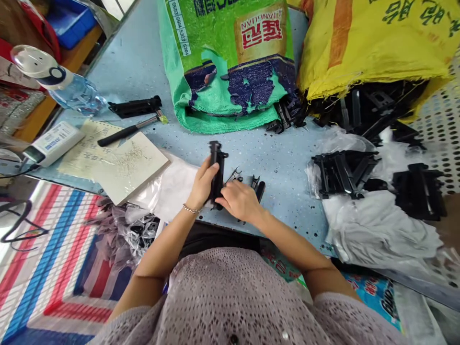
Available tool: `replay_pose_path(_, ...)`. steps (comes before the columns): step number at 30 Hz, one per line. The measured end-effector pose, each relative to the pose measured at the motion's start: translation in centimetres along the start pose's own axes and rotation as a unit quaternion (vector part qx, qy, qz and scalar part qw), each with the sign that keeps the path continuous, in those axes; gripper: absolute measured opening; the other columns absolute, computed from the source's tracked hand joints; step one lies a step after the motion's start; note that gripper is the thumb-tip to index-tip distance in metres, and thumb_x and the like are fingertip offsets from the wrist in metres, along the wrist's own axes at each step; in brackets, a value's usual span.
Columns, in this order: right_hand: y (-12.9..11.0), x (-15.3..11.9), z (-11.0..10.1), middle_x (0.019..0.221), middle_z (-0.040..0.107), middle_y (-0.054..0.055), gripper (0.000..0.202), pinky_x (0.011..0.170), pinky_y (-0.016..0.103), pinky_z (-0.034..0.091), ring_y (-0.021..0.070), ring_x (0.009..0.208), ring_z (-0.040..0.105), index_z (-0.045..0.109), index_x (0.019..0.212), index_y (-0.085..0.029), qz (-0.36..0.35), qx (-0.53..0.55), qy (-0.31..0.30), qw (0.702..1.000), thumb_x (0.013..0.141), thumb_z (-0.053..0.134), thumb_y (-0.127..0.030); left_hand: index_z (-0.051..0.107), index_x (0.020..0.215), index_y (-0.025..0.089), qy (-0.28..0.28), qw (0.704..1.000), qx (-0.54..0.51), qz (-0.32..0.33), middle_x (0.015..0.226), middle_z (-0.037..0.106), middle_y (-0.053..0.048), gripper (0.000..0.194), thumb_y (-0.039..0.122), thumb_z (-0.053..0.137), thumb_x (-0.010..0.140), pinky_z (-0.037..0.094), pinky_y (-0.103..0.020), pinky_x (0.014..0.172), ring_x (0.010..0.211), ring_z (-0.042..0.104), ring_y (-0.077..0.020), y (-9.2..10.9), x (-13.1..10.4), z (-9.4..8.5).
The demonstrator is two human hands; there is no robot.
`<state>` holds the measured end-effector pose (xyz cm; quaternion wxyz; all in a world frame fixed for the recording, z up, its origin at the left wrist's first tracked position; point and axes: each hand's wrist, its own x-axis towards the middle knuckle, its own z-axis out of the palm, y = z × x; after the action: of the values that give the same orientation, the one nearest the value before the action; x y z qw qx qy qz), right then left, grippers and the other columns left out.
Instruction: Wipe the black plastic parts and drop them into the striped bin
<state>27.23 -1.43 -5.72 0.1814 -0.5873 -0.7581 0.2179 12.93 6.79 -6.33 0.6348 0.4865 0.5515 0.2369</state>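
A long black plastic part (217, 167) stands nearly lengthwise in front of the body, with my left hand (201, 184) wrapped round its left side, thumb across it. Against the part's lower right side is my right hand (241, 199), its fingers curled in and the thumb at the lower end. Whether those fingers hold a small piece is hidden. Just beyond the right hand, a small metal piece (234, 174) and more black parts (260, 189) lie on the blue table (283, 167).
A green sack (230, 96) and a yellow sack (366, 43) spill black parts at the back. Black parts (343, 172) and white cloth (381, 230) lie right. Left are a tool with a black handle (118, 136), a card (131, 167), a white box (57, 143) and a water bottle (77, 91).
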Motion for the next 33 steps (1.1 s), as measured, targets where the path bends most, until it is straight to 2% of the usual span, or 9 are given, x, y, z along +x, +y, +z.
replay_pose_path(3,1.7,-1.8,0.4,0.071,0.06,0.004,0.043,0.064,0.03,0.036,0.0177,0.067,0.053,0.058,0.08,-0.021,0.029,0.014,-0.028,0.999,0.109,0.034,-0.042,0.057,0.136,0.013,-0.065,0.975,0.21,0.024,0.116,0.073,-0.014,0.048,0.039,0.044,0.098,0.051,-0.039,0.094,0.108,0.069,-0.0292,-0.4,0.7,-0.6)
replay_pose_path(8,11.9,1.7,-2.0,0.105,0.065,0.014,0.03,0.083,0.035,0.045,0.0265,0.1,0.059,0.063,0.109,-0.018,0.259,-0.076,0.08,0.96,0.107,0.038,-0.035,0.067,0.109,0.011,-0.07,0.832,0.551,-0.014,0.088,0.075,-0.019,0.04,0.039,0.04,0.101,0.054,-0.044,0.081,0.089,0.074,-0.0364,-1.1,0.0,-0.3)
replay_pose_path(11,17.8,5.5,-3.5,0.136,0.052,0.025,0.04,0.1,0.046,0.041,0.0355,0.124,0.049,0.052,0.136,-0.009,0.357,-0.171,0.108,0.912,0.102,0.047,-0.028,0.065,0.112,0.009,-0.102,0.828,0.551,0.005,0.088,0.075,-0.018,0.04,0.038,0.039,0.103,0.054,-0.038,0.071,0.082,0.075,-0.0338,-2.3,-2.1,1.3)
replay_pose_path(15,20.9,8.6,-3.7,0.13,0.057,0.028,0.047,0.103,0.051,0.04,0.0402,0.126,0.046,0.056,0.127,0.0,0.402,-0.198,0.045,0.893,0.095,0.057,-0.034,0.057,0.134,0.012,-0.094,0.852,0.508,0.085,0.105,0.073,-0.019,0.047,0.043,0.037,0.105,0.051,-0.035,0.06,0.074,0.075,-0.0307,-4.0,-4.3,3.0)
replay_pose_path(19,20.5,7.5,-4.9,0.128,0.06,0.03,0.051,0.104,0.05,0.04,0.041,0.127,0.048,0.058,0.121,0.001,0.448,-0.16,0.025,0.879,0.084,0.064,-0.033,0.052,0.14,0.014,-0.053,0.874,0.46,0.146,0.105,0.071,-0.015,0.047,0.043,0.042,0.104,0.054,-0.035,0.066,0.081,0.073,-0.0283,-5.0,-3.9,1.9)
replay_pose_path(23,18.5,3.7,-7.3,0.116,0.066,0.024,0.036,0.092,0.043,0.049,0.0387,0.12,0.056,0.063,0.104,-0.009,0.501,0.107,-0.021,0.858,0.075,0.063,-0.031,0.056,0.136,0.014,-0.046,0.933,0.316,0.165,0.105,0.067,-0.013,0.042,0.036,0.048,0.101,0.056,-0.043,0.086,0.091,0.067,-0.0248,-5.0,-2.1,0.5)
replay_pose_path(27,12.8,0.5,-6.8,0.09,0.072,0.013,0.032,0.068,0.034,0.054,0.0266,0.088,0.069,0.065,0.091,-0.016,0.462,0.31,-0.098,0.825,0.083,0.046,-0.04,0.058,0.135,0.02,-0.107,0.99,0.032,0.09,0.116,0.067,-0.012,0.048,0.049,0.056,0.097,0.055,-0.043,0.095,0.1,0.067,-0.0226,-3.2,-0.8,2.0)
replay_pose_path(30,7.1,-0.4,-5.0,0.084,0.072,0.013,0.044,0.064,0.036,0.056,0.0263,0.081,0.069,0.064,0.095,-0.016,0.355,0.492,-0.217,0.765,0.09,0.036,-0.05,0.052,0.138,0.021,-0.147,0.962,-0.228,0.012,0.127,0.065,-0.014,0.059,0.062,0.049,0.096,0.057,-0.041,0.093,0.11,0.067,-0.0251,-1.0,-0.3,3.4)
replay_pose_path(33,3.1,0.5,-4.7,0.086,0.069,0.011,0.047,0.075,0.039,0.055,0.0249,0.084,0.066,0.062,0.088,-0.02,0.265,0.424,-0.173,0.849,0.097,0.036,-0.058,0.051,0.138,0.022,-0.095,0.96,-0.264,-0.013,0.111,0.069,-0.009,0.057,0.059,0.055,0.095,0.058,-0.036,0.086,0.099,0.069,-0.0225,0.5,-0.5,3.0)
